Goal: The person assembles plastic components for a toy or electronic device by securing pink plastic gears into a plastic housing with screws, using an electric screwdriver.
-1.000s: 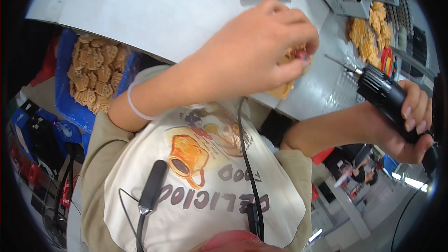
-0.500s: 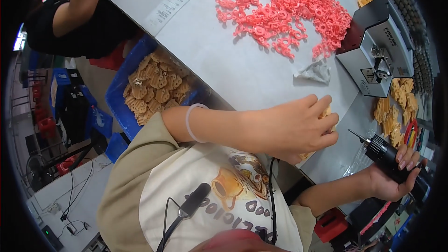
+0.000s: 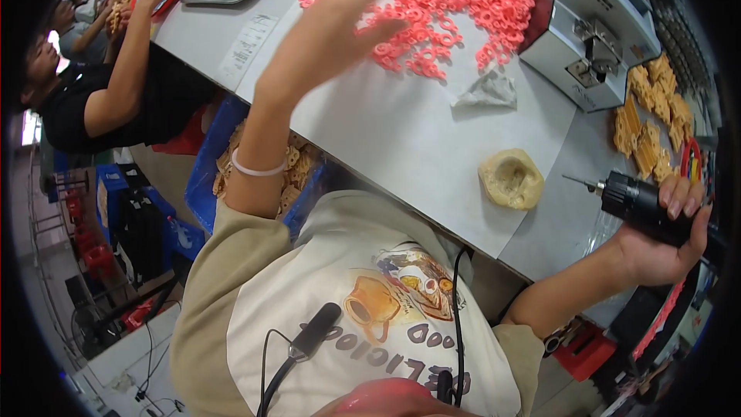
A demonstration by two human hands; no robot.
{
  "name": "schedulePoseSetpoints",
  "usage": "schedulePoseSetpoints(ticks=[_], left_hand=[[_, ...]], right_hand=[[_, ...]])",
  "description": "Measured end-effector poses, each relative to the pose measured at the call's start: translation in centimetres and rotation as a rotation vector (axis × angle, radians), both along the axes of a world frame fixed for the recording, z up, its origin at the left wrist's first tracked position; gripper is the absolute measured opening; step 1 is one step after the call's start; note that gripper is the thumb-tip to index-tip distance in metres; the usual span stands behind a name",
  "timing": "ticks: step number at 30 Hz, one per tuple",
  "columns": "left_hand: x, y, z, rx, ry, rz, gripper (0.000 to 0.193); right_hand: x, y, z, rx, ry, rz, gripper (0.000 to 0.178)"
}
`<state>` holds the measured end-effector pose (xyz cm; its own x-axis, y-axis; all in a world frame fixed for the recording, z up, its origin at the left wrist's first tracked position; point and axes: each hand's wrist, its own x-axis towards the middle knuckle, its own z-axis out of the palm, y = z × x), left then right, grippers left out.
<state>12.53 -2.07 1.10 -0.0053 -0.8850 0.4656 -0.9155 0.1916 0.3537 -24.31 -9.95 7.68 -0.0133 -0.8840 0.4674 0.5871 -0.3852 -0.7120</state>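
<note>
So your left hand [image 3: 340,31] has swung off the cream block [image 3: 519,185] since half a second ago and is now up at 12 o'clock, over the near-left edge of the pink pieces [image 3: 486,0]. Its fingers are spread with the thumb well apart; it's blurry, so I can't tell if it's touching any. Your right hand [image 3: 675,220] keeps its fingers wrapped around the black electric screwdriver [image 3: 629,197] at 3 o'clock, bit aimed at the block.

Writing-wise: the paper label [image 3: 251,42] at 11 has print too small to read, the grey metal machine [image 3: 567,66] at 2 has pale lettering on its dark face, and your shirt [image 3: 455,347] has chunky dark letters, upside down.

That block is rounded and rough, hollowed like a bowl, sitting on the smooth table [image 3: 370,139] at 3. Pink stuff's glossy, ring-shaped plastic; a crumpled translucent bag [image 3: 488,91] lies just below it.
</note>
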Motion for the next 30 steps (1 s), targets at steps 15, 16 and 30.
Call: schedulePoseSetpoints(ticks=[15,16,30], left_hand=[[-9.7,-1.4,0.6,0.126,0.332,-0.363,0.014],[-10.0,-1.3,0.9,0.025,0.435,-0.410,0.017],[-16.0,1.3,1.5,-0.050,0.313,-0.572,0.018]], right_hand=[[2.4,1.1,0.6,-0.057,-0.068,0.185,0.022],[-1.6,-1.1,-1.2,0.052,-0.174,0.256,0.021],[0.2,0.9,-1.0,0.141,-0.284,0.389,0.011]])
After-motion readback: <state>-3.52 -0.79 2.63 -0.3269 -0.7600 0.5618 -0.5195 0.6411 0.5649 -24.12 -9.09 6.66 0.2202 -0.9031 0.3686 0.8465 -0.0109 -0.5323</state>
